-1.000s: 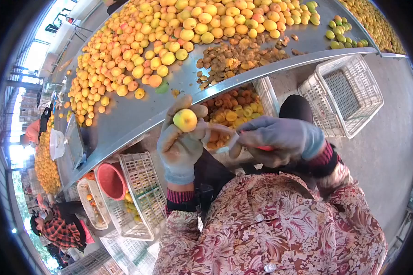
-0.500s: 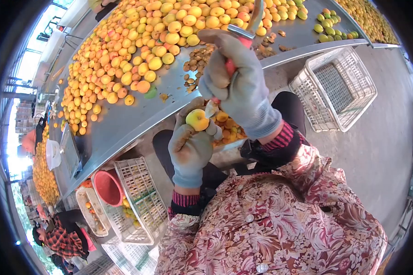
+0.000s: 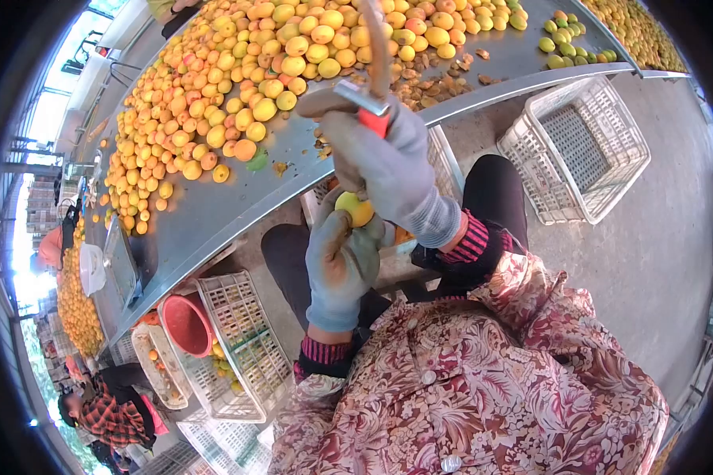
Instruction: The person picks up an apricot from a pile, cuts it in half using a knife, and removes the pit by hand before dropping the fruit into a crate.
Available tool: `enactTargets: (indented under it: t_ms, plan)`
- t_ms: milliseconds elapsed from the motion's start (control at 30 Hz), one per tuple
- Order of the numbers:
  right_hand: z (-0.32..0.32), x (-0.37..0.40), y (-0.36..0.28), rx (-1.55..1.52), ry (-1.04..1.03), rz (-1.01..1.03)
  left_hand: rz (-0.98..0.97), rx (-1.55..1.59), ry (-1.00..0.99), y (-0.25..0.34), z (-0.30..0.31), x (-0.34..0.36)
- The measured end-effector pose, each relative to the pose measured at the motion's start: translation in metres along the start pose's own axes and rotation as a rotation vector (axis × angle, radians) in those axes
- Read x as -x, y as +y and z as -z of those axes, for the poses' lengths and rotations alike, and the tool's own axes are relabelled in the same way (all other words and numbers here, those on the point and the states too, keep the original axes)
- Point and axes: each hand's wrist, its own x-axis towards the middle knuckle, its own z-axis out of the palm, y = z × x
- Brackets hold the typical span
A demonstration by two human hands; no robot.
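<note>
My left hand (image 3: 342, 260), in a grey work glove, is closed around a yellow apricot (image 3: 353, 208) in front of the table edge. Just above it is my gloved right hand (image 3: 392, 162), wrapped round the red handle (image 3: 374, 120) of a curved knife. The knife's brownish curved blade (image 3: 379, 49) points up and away past a metal collar. The lower fingers of the right hand sit right at the apricot and partly cover it. Below and behind my hands, a crate of apricots is mostly hidden.
A large heap of apricots (image 3: 238, 99) covers the metal table (image 3: 206, 210). Brown pits (image 3: 429, 85) lie near its edge, with greenish fruit (image 3: 566, 43) farther right. White crates (image 3: 586, 150) stand on the floor right and left, and a red bucket (image 3: 188, 324) sits at left. Another person (image 3: 115, 412) is at lower left.
My right hand has moved left and down over the apricot, and the knife has turned more upright. My left hand has shifted slightly right, still holding the apricot.
</note>
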Motion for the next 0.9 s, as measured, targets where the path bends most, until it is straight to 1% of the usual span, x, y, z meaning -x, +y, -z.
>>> enactTargets:
  t_ms: [33,67,100,133,167,200,233,267,300,333,367,433,467,500,567,600,633,700,733,800,833,900]
  plan:
    - [-0.001,0.002,0.003,0.060,-0.015,0.045,-0.111,-0.529,0.051,0.001,-0.004,0.001]
    - [0.002,-0.001,0.000,0.040,0.006,-0.062,-0.111,-0.530,0.050,0.005,-0.006,0.002]
    - [0.016,-0.009,0.009,0.042,0.007,-0.056,-0.051,-0.174,0.021,0.010,-0.008,0.003]
    - [0.038,-0.019,0.028,-0.527,-0.091,-0.177,0.015,0.186,-0.006,0.011,-0.010,0.005]
    - [0.049,-0.020,0.040,-1.101,-0.181,-0.299,0.025,0.188,0.000,0.009,-0.009,0.009]
    - [0.047,-0.015,0.039,-1.077,-0.096,-0.338,-0.035,0.037,0.010,0.005,-0.008,0.008]
    - [0.050,-0.022,0.035,-1.072,-0.112,-0.334,-0.104,-0.119,0.011,0.002,-0.005,0.002]
    - [0.056,-0.026,0.030,-1.067,-0.175,-0.280,0.002,0.284,0.008,-0.001,0.003,0.000]
    - [0.060,-0.021,0.027,-1.072,-0.217,-0.228,0.019,0.275,0.013,0.003,0.006,0.001]
    - [0.060,-0.019,0.008,-0.904,-0.031,-0.265,0.002,0.323,-0.005,0.008,0.007,-0.002]
    - [0.067,-0.017,0.007,-0.906,-0.041,-0.266,-0.035,0.374,-0.027,0.013,0.006,-0.007]
    - [0.077,-0.013,0.006,-0.861,-0.185,-0.280,-0.040,0.391,0.007,0.020,0.005,-0.008]
    - [0.079,-0.004,0.005,-0.780,-0.140,-0.286,-0.043,0.423,-0.015,0.020,0.006,-0.008]
    - [0.075,0.003,0.004,-0.780,-0.138,-0.290,-0.041,0.458,-0.035,0.019,0.007,-0.007]
    - [0.069,0.016,0.001,-0.638,0.002,-0.265,-0.042,0.489,-0.056,0.016,0.007,-0.007]
    - [0.066,0.019,-0.004,-0.486,0.044,-0.311,-0.050,0.516,-0.083,0.016,0.006,-0.008]
    - [0.066,0.025,-0.004,-0.488,0.044,-0.309,-0.049,0.515,-0.085,0.016,0.006,-0.008]
    - [0.063,0.036,-0.009,-0.272,-0.060,-0.205,-0.057,0.484,-0.049,0.017,0.006,-0.007]
    - [0.058,0.035,-0.011,-0.271,-0.060,-0.205,-0.057,0.486,-0.048,0.019,0.008,-0.008]
    - [0.047,0.034,-0.022,-0.026,0.031,0.020,0.006,0.617,-0.097,0.019,0.008,-0.008]
    - [0.047,0.033,-0.025,-0.024,0.032,0.023,0.007,0.618,-0.100,0.018,0.007,-0.008]
    - [0.049,0.028,-0.031,0.013,-0.139,-0.258,0.007,0.636,-0.115,0.020,0.006,-0.008]
